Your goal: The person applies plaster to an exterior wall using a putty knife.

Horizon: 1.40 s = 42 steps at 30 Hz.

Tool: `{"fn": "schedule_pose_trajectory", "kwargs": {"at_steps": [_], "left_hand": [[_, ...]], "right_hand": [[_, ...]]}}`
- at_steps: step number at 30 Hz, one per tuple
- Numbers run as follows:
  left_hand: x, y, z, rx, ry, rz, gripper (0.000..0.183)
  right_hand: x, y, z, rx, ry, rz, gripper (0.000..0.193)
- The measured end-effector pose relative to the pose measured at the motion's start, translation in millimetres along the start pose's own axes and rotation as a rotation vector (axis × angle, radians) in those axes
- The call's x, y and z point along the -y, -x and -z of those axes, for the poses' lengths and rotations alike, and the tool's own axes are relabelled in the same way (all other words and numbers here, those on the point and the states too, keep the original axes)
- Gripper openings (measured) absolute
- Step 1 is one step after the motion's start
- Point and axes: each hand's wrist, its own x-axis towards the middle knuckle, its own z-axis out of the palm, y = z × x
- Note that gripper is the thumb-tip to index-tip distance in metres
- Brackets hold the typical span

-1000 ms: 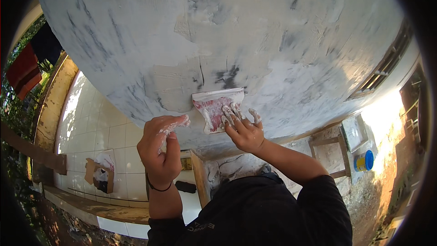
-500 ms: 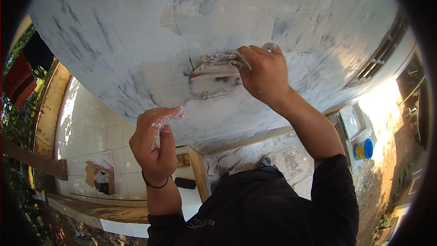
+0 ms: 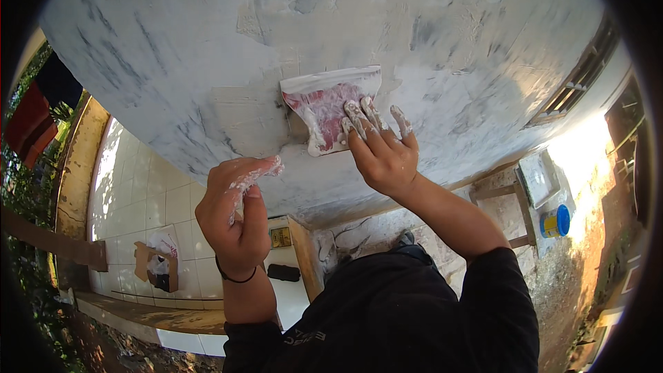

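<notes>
Plainly enough, my head view put the wall [image 3: 200, 48] across the upper part of the scene, pale and patchy with grey streaks and rough filler. Against it, near the middle, I saw the scraper [image 3: 324, 103], a wide, flat piece with a reddish face smeared in white paste, its broad edge uppermost. I could not tell whether that whole edge touched the wall.

The right hand [image 3: 380, 139] had hold of the scraper at its lower right, the paste-coated fingers fanned over the face and the little finger lifted clear of it; the thumb was hidden from me. The left hand [image 3: 240, 207] hung lower and to the left, half curled, thumb apart from the bent fingers, paste along the index finger and nothing visible in its grasp. A dark band [image 3: 236, 278] circled that wrist.

Off to the left I had a cardboard box [image 3: 156, 267] on the tiled floor [image 3: 135, 183]. To the right stood a blue-lidded bucket [image 3: 555, 221], just below a shallow tray [image 3: 539, 179].
</notes>
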Motion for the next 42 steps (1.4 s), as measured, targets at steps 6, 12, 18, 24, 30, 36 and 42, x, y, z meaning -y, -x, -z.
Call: {"fn": "schedule_pose_trajectory", "kwargs": {"at_steps": [6,12,18,24,30,36,42], "left_hand": [[3,9,8,0.048,-0.010,-0.017,0.025],[-1,7,1,0.069,-0.020,0.014,0.025],[-6,4,-15,0.097,0.077,0.024,0.026],[-5,4,-19,0.116,0.080,0.049,0.026],[-5,5,-20,0.103,0.094,0.055,0.025],[2,14,-12,0.093,0.075,0.069,0.025],[6,25,-12,0.087,0.107,0.133,0.025]], "right_hand": [[38,42,16,0.158,-0.209,-0.064,0.010],[41,15,17,0.286,-0.929,-0.814,0.011],[37,-1,-28,0.009,-1.106,-1.290,0.014],[-2,15,-36,0.017,-0.584,-1.163,0.019],[-18,28,-24,-0.001,-0.496,-1.182,0.020],[-13,47,7,-0.214,-0.906,-1.241,0.017],[13,33,20,-0.290,-0.368,-0.534,0.014]]}}
